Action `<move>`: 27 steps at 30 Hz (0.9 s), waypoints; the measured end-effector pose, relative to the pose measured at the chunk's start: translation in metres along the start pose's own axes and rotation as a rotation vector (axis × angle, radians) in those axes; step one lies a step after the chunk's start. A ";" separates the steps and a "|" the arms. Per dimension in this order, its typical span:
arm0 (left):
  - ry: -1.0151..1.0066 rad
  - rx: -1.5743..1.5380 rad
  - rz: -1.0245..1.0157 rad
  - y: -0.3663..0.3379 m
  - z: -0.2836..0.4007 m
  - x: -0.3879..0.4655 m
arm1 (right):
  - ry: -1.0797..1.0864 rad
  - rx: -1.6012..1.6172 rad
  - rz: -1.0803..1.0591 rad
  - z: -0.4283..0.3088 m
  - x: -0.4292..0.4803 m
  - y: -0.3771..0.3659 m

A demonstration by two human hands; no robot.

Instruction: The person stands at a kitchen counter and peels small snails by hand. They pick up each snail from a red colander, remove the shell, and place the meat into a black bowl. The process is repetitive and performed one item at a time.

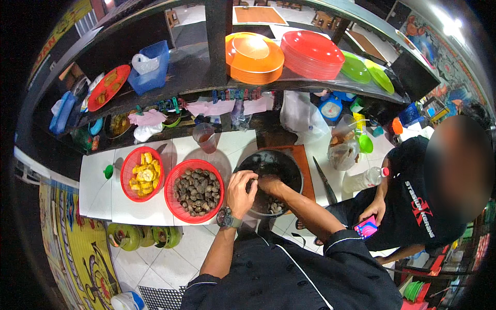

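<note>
A wide dark basin (296, 170) of dark liquid sits in front of me, with shellfish (276, 206) showing at its near side. Over its left rim, my left hand (241, 190) pinches a small dark thing, seemingly a shellfish (251, 185), between thumb and fingers. My right hand (271, 185) reaches into the basin; its fingertips are lost in the dark, so its grip is hidden. Just left of the basin stands a red plastic basket (169, 203) full of shellfish. Farther left, a smaller red basket (123, 182) holds cut corn cobs (146, 174).
A brown board (308, 186) lies under the basin, with a knife (324, 180) to its right. Beyond are a plastic cup (204, 138), a capped bottle (364, 180) and a bagged container (343, 153). Stacked plates (254, 58) line the shelf. A person (403, 193) holding a phone is at right.
</note>
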State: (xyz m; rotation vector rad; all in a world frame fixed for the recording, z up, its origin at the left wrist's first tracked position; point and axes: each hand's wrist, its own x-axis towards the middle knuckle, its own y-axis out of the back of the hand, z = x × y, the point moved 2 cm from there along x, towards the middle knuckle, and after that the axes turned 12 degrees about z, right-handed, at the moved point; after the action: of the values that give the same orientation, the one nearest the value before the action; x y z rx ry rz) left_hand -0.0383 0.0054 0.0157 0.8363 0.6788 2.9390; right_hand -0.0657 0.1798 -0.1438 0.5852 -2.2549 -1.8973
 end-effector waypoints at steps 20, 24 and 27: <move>0.468 -0.363 -0.297 -0.015 -0.009 -0.007 | -0.408 1.266 0.479 -0.042 -0.090 0.126; 0.486 -0.376 -0.313 -0.016 -0.012 -0.007 | -0.319 1.398 0.534 -0.041 -0.095 0.120; 0.480 -0.357 -0.327 -0.017 -0.007 -0.005 | -0.319 1.394 0.541 -0.037 -0.094 0.110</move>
State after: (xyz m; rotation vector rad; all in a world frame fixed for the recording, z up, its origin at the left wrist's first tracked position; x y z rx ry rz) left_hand -0.0395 0.0171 0.0015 -0.0138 0.2410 2.8269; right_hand 0.0108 0.1953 -0.0161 -0.2909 -3.1822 0.0214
